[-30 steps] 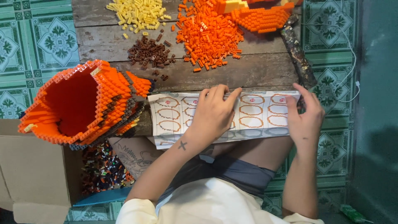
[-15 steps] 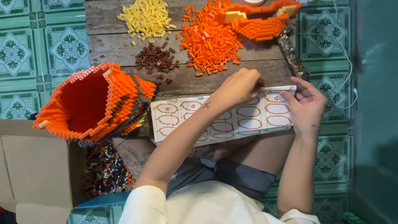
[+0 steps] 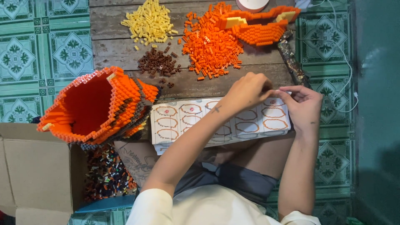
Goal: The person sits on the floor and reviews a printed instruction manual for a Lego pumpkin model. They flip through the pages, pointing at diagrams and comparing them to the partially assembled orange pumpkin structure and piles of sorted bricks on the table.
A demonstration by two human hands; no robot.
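Two hands meet at the far right edge of the white paper sheet with orange ring pictures (image 3: 208, 118), which lies across the person's lap and the edge of the old wooden table (image 3: 112, 46). A second ago the left hand (image 3: 246, 89) lay flat on the sheet; now it has slid right and pinches something tiny, fingers together. The right hand (image 3: 304, 106) has fingertips closed beside it. Close by sit the loose pile of small orange bricks (image 3: 210, 43) and the big hollow orange brick model (image 3: 96, 106).
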